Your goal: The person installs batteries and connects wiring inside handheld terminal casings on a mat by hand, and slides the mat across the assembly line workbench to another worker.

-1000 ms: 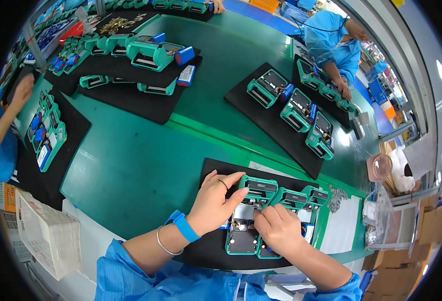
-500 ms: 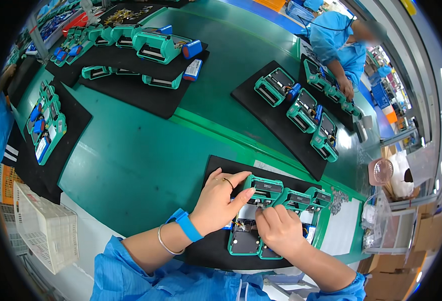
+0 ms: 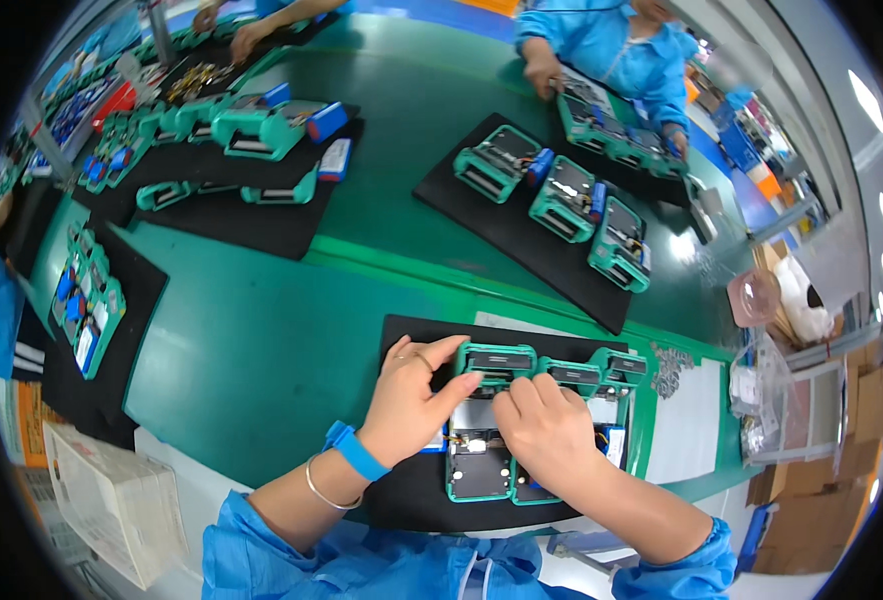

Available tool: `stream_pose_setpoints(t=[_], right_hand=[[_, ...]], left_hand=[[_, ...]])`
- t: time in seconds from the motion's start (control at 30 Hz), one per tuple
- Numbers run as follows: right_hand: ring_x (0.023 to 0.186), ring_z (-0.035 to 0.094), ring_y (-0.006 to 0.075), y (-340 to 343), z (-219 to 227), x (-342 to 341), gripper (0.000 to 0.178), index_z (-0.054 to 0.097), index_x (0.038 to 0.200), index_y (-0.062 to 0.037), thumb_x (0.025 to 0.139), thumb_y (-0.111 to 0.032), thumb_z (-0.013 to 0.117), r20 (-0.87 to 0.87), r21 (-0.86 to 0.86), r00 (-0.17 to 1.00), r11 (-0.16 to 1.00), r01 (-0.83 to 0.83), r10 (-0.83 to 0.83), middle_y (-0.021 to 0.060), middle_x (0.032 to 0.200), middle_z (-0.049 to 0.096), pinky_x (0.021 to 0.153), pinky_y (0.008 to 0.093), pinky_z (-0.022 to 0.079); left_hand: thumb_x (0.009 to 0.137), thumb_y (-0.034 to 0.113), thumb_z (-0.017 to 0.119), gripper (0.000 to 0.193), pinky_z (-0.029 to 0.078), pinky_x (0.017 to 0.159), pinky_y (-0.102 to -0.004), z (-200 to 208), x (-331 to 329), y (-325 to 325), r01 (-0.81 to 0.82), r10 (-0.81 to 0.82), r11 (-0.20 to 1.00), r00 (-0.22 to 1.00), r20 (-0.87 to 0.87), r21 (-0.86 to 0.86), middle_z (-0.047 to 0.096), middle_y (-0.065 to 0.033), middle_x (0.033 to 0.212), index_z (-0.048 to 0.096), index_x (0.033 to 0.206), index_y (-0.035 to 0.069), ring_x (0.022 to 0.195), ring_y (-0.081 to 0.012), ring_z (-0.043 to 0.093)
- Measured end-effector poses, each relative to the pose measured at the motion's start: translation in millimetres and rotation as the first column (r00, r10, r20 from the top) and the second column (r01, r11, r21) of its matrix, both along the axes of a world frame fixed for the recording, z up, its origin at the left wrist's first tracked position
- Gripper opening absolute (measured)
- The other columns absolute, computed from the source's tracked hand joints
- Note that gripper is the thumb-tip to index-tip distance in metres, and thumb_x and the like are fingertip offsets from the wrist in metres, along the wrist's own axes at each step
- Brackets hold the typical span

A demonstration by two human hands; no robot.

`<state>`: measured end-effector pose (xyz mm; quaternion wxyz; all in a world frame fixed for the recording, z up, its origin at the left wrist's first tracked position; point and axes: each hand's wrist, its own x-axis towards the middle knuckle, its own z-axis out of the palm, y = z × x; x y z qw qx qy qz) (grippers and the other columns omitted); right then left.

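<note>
On a black mat (image 3: 401,500) in front of me stand several opened green device housings (image 3: 479,475) with dark inner boards, side by side. My left hand (image 3: 411,400) grips the leftmost housing at its upper left corner, thumb on the near side and forefinger along its far edge. Over the middle of that housing, my right hand (image 3: 551,435) is closed with fingertips pinched together; whatever they hold is hidden beneath the knuckles. A blue battery pack (image 3: 435,441) with thin wires sits left of the housing, partly behind my left wrist. Another blue-and-white battery pack (image 3: 614,446) lies at the right.
Another mat (image 3: 521,240) with three similar housings lies beyond. Further housings stand on mats at left (image 3: 261,215). Small grey parts (image 3: 671,370) are heaped beside a white sheet (image 3: 683,430). A co-worker's hand (image 3: 543,72) holds the far mat. A white crate (image 3: 121,500) stands lower left.
The view has shifted a little. My hands stay at the same housing, the right still pinched. The far co-worker now has hands at both ends of a mat. Another person's arms appear at the top left.
</note>
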<state>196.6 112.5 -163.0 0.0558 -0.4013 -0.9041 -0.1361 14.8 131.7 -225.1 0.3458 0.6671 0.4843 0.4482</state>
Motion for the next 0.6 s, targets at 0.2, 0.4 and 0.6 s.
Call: stream_pose_setpoints(t=[0.2, 0.4, 0.6], right_hand=[[0.064, 0.054, 0.0204, -18, 13, 61, 0.018, 0.057, 0.074, -0.0127, 0.072, -0.012, 0.075, -0.372, -0.023, 0.918, 0.990, 0.140, -0.139, 0.0024, 0.068, 0.049, 0.052, 0.0310, 0.045], [0.066, 0.057, 0.0201, -41, -39, 183, 0.004, 0.063, 0.090, -0.0012, 0.091, -0.004, 0.061, -0.644, -0.310, 0.462, 0.760, 0.572, -0.610, 0.0099, 0.076, 0.059, 0.060, 0.0312, 0.045], [0.068, 0.058, 0.0222, -36, -76, 232, 0.007, 0.066, 0.094, -0.0006, 0.088, -0.004, 0.065, -0.708, -0.435, 0.247, 0.683, 0.587, -0.662, 0.0117, 0.081, 0.060, 0.062, 0.0314, 0.047]], left_hand=[[0.087, 0.022, 0.065, 0.036, 0.029, 0.106, -0.0491, 17, -31, -3, -0.067, 0.052, 0.990, 0.991, -0.119, -0.126, 0.070, -0.0114, 0.100, 0.062, 0.118, 0.005, 0.094, -0.0284, 0.062], [0.085, 0.009, 0.065, 0.041, 0.025, 0.111, -0.0515, 12, -43, -6, -0.099, 0.094, 0.995, 0.982, -0.163, -0.025, 0.054, -0.0153, 0.130, 0.059, 0.126, 0.003, 0.123, -0.0344, 0.048], [0.070, 0.027, 0.078, 0.049, 0.039, 0.095, -0.0472, 57, 43, -42, 0.463, -0.384, 0.868, 0.855, -0.349, 0.178, 0.062, -0.0105, 0.115, 0.062, 0.112, 0.008, 0.105, -0.0312, 0.057]])
